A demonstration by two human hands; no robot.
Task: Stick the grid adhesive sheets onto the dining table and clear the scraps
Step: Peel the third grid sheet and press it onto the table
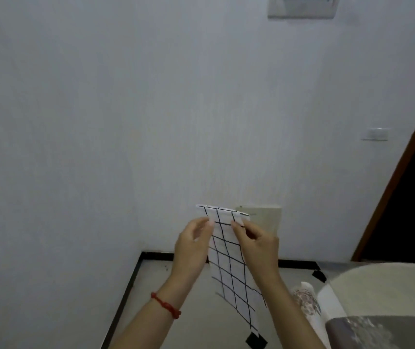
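Both hands, left hand [193, 244] and right hand [256, 241], pinch grid sheet [229, 265] upright.

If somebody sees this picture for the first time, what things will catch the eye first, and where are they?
First, the white grid sheet with black lines, held up at lower centre before the pale wall. The left hand and right hand pinch it near its top edge, one on each side. Next, the red bracelet on the left wrist, and the dark doorway at the right edge.
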